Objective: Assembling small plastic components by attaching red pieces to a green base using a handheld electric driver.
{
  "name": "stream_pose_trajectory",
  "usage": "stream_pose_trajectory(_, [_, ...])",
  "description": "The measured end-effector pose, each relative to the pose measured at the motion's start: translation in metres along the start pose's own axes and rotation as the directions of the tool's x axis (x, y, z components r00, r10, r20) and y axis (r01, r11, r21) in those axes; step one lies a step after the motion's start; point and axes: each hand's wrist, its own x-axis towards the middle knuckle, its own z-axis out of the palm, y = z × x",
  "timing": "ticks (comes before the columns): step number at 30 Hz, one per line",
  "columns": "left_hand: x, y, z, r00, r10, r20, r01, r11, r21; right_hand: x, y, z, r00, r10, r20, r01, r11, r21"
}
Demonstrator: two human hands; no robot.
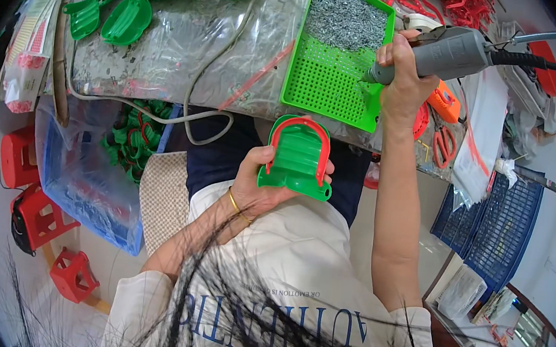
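In my left hand (260,178) I hold a green plastic scoop-shaped part (296,152), ribbed inside, with a red U-shaped strip (301,123) lying round its upper edge. My fingers wrap it from beneath, close to my lap. My right hand (406,78) grips a grey electric screwdriver (440,53), a cable trailing from its rear. The tip points down-left over a bright green tray (287,86) with a perforated bottom. Many small silver screws (345,16) are heaped in the tray's far half. Whether a screw sits on the driver's tip is too small to tell.
Green scoop parts (128,20) pile up at the table's far left, and red strips (458,6) at the far right. Scissors (443,147) lie right of the tray. A grey cable (199,84) crosses the table. A blue crate (87,180) holding green parts stands left of me.
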Motion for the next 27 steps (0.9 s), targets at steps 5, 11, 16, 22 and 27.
stream_pose_trajectory(5, [-0.002,0.004,0.001,1.0,-0.02,-0.01,0.019,0.999,-0.03,-0.001,-0.006,0.004,1.0,-0.008,-0.017,0.008,1.0,0.013])
stream_pose_trajectory(11, [0.001,0.004,0.0,0.999,-0.046,-0.002,0.046,0.996,-0.075,-0.01,-0.053,0.021,0.998,0.036,0.043,-0.043,0.984,0.174])
stream_pose_trajectory(16, [0.0,0.004,-0.001,0.998,-0.056,0.007,0.056,0.993,-0.107,-0.054,-0.089,0.052,0.956,0.19,0.225,-0.223,0.966,0.131])
stream_pose_trajectory(22, [-0.006,0.004,0.006,0.998,-0.051,-0.042,0.046,0.991,-0.123,-0.081,-0.094,0.069,0.916,0.208,0.342,-0.271,0.951,0.147])
stream_pose_trajectory(27, [-0.008,0.003,0.003,0.997,-0.042,-0.064,0.038,0.997,-0.063,-0.091,-0.088,0.071,0.916,0.218,0.336,-0.288,0.942,0.173])
